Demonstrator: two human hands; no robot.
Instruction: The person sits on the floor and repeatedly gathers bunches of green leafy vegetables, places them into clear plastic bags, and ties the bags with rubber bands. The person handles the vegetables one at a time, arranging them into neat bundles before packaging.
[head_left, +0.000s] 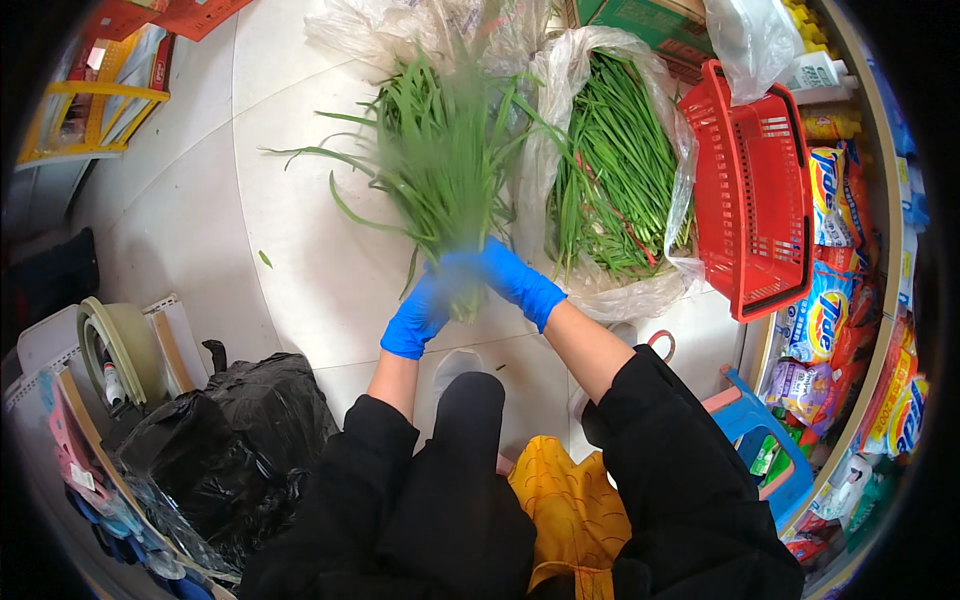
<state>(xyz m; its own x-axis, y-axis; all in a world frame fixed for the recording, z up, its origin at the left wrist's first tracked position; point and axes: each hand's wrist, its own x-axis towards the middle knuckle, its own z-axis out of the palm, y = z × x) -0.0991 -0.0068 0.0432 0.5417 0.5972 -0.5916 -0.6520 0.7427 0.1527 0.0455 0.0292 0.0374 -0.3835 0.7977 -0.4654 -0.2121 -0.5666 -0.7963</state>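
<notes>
Both hands wear blue gloves and hold one large bunch of leafy green Chinese chives (450, 161) by its stem end, with the leaves fanned out away from me. My left hand (424, 304) grips the bunch from the left. On the other side, my right hand (514, 274) closes around the stems; a blur hides some of the fingers. Right of the bunch, more green chives (626, 150) with red ties lie in an open clear plastic bag (536, 210) on the floor. Another crumpled clear bag (352, 34) lies beyond the held bunch.
A red plastic basket (739, 202) stands at the right, beside shelves of detergent packets (821, 315). Below it is a blue plastic stool (795, 465). A black plastic bag (225, 450) sits at lower left. Past the chives is a green box (645, 26). A roll of tape (661, 345) lies near my foot.
</notes>
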